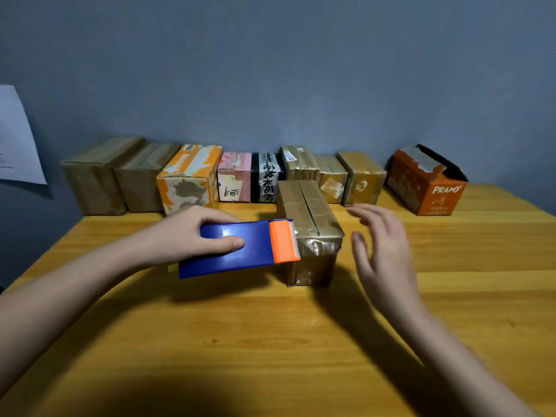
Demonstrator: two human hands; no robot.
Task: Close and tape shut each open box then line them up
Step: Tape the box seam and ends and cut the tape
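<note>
A brown cardboard box [310, 233] stands in the middle of the table, its flaps closed and glossy tape over its near end. My left hand [192, 233] grips a blue tape dispenser [237, 249] whose orange toothed cutter [284, 240] touches the box's near left top edge. My right hand [382, 251] hovers just right of the box with fingers spread, holding nothing. Along the wall runs a row of several closed boxes [192, 176]. At the row's right end stands an orange box marked PRAMY [427, 185] with its top flaps open.
The yellow wooden table [270, 341] stretches toward me below the box. A white sheet of paper [18, 139] hangs on the grey wall at the left. The table's left edge falls away near my left forearm.
</note>
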